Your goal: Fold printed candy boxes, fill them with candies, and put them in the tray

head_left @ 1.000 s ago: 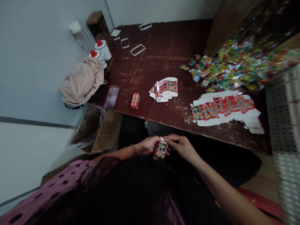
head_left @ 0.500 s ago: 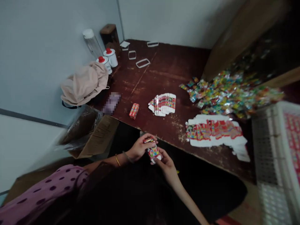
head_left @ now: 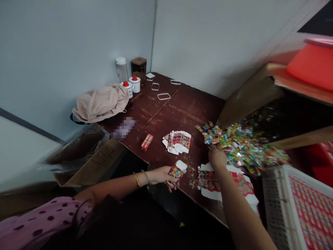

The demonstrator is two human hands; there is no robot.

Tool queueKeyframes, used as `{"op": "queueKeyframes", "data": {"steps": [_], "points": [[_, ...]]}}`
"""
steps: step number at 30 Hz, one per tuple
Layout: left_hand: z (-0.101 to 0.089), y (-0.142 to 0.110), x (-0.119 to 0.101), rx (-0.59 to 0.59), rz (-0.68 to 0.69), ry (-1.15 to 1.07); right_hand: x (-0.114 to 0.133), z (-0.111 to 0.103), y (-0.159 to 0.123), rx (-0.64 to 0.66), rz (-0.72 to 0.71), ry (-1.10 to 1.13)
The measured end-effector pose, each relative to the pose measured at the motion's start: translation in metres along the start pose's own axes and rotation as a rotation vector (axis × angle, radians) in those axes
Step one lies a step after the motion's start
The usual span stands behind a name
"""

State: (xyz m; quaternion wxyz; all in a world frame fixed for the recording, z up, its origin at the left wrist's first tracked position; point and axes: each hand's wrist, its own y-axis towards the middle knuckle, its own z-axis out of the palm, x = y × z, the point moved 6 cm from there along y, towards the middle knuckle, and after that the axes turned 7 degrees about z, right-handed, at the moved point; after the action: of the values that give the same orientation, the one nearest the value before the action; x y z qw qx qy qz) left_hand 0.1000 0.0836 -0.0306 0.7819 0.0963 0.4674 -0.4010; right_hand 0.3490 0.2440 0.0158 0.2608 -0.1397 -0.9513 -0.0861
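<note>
My left hand point(head_left: 162, 174) is closed round a small red printed box point(head_left: 177, 170) with its white flap up, held at the front edge of the dark wooden table point(head_left: 179, 107). My right hand point(head_left: 217, 157) reaches across the table into the heap of colourful wrapped sweets point(head_left: 241, 146); its fingers are buried in the heap and hidden. Under my right forearm lies a stack of flat unfolded box blanks point(head_left: 229, 180). A fanned pile of folded blanks point(head_left: 177, 141) and one finished red box point(head_left: 147, 142) lie further left.
A white crate point(head_left: 275, 205) filled with finished boxes stands at the right. An open cardboard box with plastic liner point(head_left: 88, 156) sits left of the table. A beige cloth point(head_left: 101, 102), two red-lidded tins point(head_left: 131, 85), a clear bottle point(head_left: 121, 68) and white frames point(head_left: 163, 96) lie at the back.
My right hand has let go of the small box and stretched out to the sweets heap. My left hand keeps the box. The view has swung up and to the right.
</note>
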Motion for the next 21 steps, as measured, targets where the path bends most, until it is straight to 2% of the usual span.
{"op": "queueKeyframes", "data": {"steps": [2,4,6,8,10,13,17,21], "points": [[-0.010,0.001,-0.004,-0.083,0.010,0.008,0.005,0.003,-0.007,0.003,-0.015,0.045],[-0.019,-0.002,-0.010,-0.134,0.012,0.039,0.019,0.000,-0.031,0.016,-0.027,0.108],[-0.023,-0.005,-0.016,-0.152,0.022,0.079,0.041,-0.001,-0.068,0.126,-0.051,0.288],[-0.024,-0.006,-0.020,-0.156,0.041,0.123,0.069,0.000,-0.109,0.298,-0.085,0.527],[-0.022,-0.006,-0.023,-0.167,0.067,0.162,0.093,-0.001,-0.144,0.373,-0.110,0.606],[-0.018,-0.010,-0.027,-0.179,0.114,0.216,0.110,-0.005,-0.170,0.320,-0.101,0.578],[-0.011,-0.022,-0.029,-0.139,0.103,0.256,0.107,-0.013,-0.170,0.173,-0.041,0.691],[-0.003,-0.030,-0.028,-0.146,0.084,0.193,0.109,-0.011,-0.178,0.094,-0.175,0.513]]}}
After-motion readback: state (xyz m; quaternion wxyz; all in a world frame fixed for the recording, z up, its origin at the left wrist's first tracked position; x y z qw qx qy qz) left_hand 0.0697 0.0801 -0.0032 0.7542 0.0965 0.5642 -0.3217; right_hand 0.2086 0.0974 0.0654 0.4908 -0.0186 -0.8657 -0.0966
